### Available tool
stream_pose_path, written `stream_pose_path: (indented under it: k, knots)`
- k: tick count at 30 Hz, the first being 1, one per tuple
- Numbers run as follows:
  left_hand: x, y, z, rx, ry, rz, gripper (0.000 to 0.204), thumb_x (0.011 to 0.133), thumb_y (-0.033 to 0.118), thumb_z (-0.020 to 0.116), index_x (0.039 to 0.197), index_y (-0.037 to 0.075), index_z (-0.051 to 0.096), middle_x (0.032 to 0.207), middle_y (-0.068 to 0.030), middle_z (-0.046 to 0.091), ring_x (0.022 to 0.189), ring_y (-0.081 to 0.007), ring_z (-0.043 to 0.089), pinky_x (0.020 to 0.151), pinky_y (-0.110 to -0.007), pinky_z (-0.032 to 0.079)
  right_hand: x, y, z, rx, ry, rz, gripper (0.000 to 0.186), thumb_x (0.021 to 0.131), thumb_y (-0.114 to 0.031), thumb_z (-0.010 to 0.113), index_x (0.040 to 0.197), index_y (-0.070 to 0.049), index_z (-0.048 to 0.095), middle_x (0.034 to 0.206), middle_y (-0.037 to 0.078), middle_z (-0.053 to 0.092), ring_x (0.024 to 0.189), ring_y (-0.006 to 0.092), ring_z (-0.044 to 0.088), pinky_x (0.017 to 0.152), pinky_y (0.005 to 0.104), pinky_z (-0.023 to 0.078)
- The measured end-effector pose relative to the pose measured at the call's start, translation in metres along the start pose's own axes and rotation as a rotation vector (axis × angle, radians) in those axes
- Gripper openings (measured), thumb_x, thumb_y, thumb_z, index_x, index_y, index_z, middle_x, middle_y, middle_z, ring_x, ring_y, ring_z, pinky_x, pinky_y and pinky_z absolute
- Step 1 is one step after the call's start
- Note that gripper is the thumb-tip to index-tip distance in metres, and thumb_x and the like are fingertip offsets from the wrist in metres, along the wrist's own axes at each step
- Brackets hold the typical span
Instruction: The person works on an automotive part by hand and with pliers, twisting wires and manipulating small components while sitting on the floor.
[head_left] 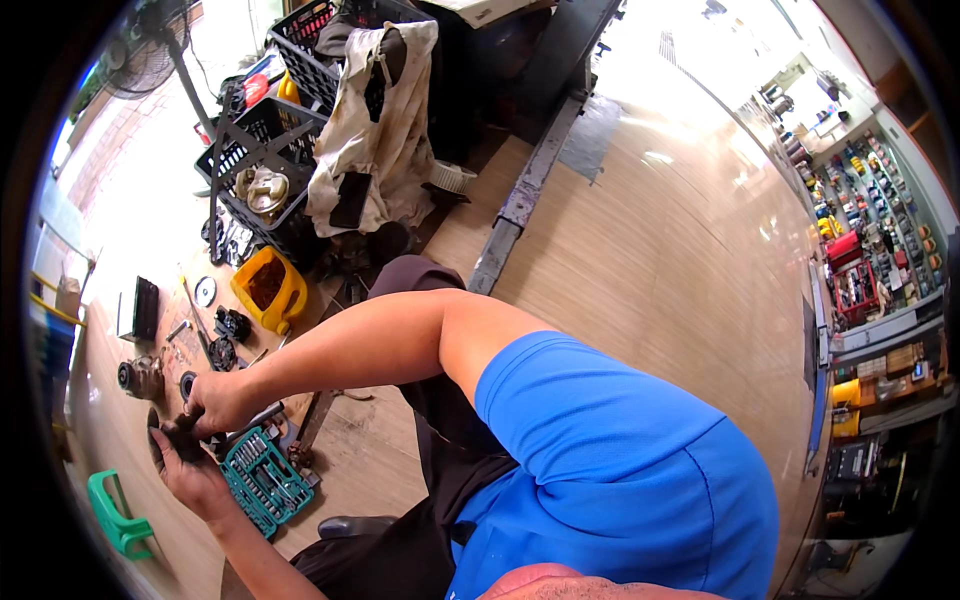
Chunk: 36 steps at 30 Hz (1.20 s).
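Observation:
My left hand [191, 474] and my right hand [218, 403] are together at the lower left, fingers curled around a small dark part [178, 434] whose shape is hard to make out. Just right of them lies an open teal socket set case [268, 485], with a dark tool handle [259, 419] near it. A greasy metal housing [140, 377] stands above my hands. A ring-shaped part, loose tools and black parts [232, 323] lie on a worn board [183, 345], beside a cut yellow jug [269, 290] with dark contents.
Black crates [262, 150] with a stained cloth [365, 120], a fan [140, 60] and a black box [138, 308] are above. A green stool [118, 512] is lower left. A steel rail [505, 235] crosses the tiled floor [660, 250]; stocked shelves [870, 210] stand at right.

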<state>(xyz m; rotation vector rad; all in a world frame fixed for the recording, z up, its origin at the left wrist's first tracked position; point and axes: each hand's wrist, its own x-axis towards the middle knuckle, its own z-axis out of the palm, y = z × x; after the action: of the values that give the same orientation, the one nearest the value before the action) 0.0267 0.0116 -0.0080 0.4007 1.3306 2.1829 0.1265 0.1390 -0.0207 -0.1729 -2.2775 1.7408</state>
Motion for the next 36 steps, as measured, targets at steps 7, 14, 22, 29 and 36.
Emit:
stream_pose_path:
  k: [7,14,22,29,36]
  knots:
    - [0.02,-0.008,-0.039,-0.116,-0.29,-0.028,0.035,0.101,0.021,0.05,0.128,-0.001,0.053,0.084,-0.0044,0.056,0.08,-0.014,0.053,0.074,-0.027,0.045,0.01,0.013,0.01,-0.1,-0.007,-0.053,0.028,0.08,-0.026,0.071,0.089,0.0,0.07,0.081,0.02,0.068,0.077,0.0306,0.066,0.072,0.0379,0.05]
    - [0.0,-0.009,-0.007,-0.109,-0.204,-0.117,0.035,0.101,0.021,0.048,0.129,0.0,0.052,0.094,-0.0085,0.064,0.088,-0.0179,0.061,0.085,-0.03,0.049,-0.001,0.015,-0.007,-0.05,0.001,-0.112,0.031,0.076,-0.028,0.075,0.089,-0.001,0.07,0.082,0.02,0.068,0.08,0.0319,0.067,0.073,0.0397,0.051]
    - [-0.001,0.001,-0.034,-0.14,-0.179,-0.168,0.03,0.103,0.023,0.042,0.123,0.003,0.053,0.095,-0.0059,0.06,0.083,-0.0179,0.057,0.077,-0.034,0.048,0.004,-0.001,0.002,-0.158,-0.033,-0.234,0.025,0.074,-0.022,0.072,0.09,-0.003,0.069,0.085,0.022,0.066,0.081,0.0374,0.065,0.07,0.0428,0.051]
    - [-0.014,0.011,0.011,-0.25,-0.304,-0.155,0.021,0.1,0.017,0.049,0.103,0.0,0.062,0.068,-0.0013,0.051,0.055,-0.0108,0.042,0.051,-0.023,0.034,-0.005,-0.015,-0.028,-0.29,-0.146,-0.311,0.022,0.078,-0.019,0.073,0.093,-0.003,0.066,0.087,0.019,0.067,0.085,0.0377,0.064,0.076,0.0419,0.051]
    - [-0.02,0.017,0.007,0.019,-0.354,-0.271,0.021,0.098,0.017,0.053,0.1,-0.001,0.063,0.062,-0.0013,0.05,0.05,-0.0079,0.038,0.047,-0.021,0.029,-0.002,-0.019,-0.037,-0.546,-0.417,-0.306,0.02,0.082,-0.022,0.069,0.09,-0.004,0.067,0.079,0.019,0.064,0.077,0.0387,0.062,0.07,0.0436,0.049]
